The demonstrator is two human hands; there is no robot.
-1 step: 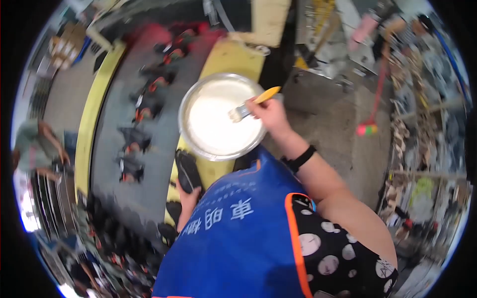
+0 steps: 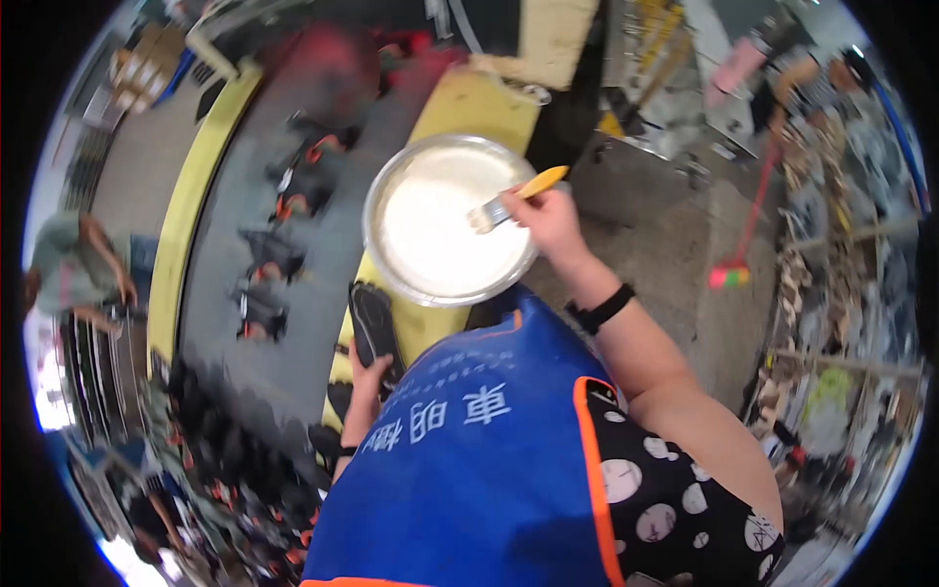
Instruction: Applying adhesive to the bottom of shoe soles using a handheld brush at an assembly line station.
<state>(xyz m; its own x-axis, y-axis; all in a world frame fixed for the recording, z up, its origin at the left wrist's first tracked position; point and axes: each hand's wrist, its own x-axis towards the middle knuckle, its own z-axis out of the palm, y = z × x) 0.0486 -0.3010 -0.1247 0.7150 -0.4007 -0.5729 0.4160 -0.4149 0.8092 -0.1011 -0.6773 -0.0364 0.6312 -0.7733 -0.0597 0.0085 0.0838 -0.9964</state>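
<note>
A round metal basin (image 2: 376,256) holds a creamy white liquid (image 2: 440,235). My right hand (image 2: 550,223) is closed on a paintbrush (image 2: 541,182) with a yellow handle. Its pale bristles are over the liquid, at or just above the surface; I cannot tell which. My left hand (image 2: 368,380) is closed around the near end of a black shoe sole (image 2: 373,318) with a toe-shaped front edge, left of the basin's lower rim. The apron partly covers my left forearm.
The basin stands on a yellow ledge (image 2: 479,108) beside a grey conveyor belt (image 2: 210,264) carrying several black shoe uppers (image 2: 269,256). Dark shoe parts (image 2: 235,440) are heaped at lower left. Other people are at the left (image 2: 83,254) and far right (image 2: 807,83). A red-handled broom (image 2: 729,274) is at right.
The sole has tilted so more of its flat face shows, and my left hand shows more fully. The brush stays over the basin. The whole view has shifted slightly.
</note>
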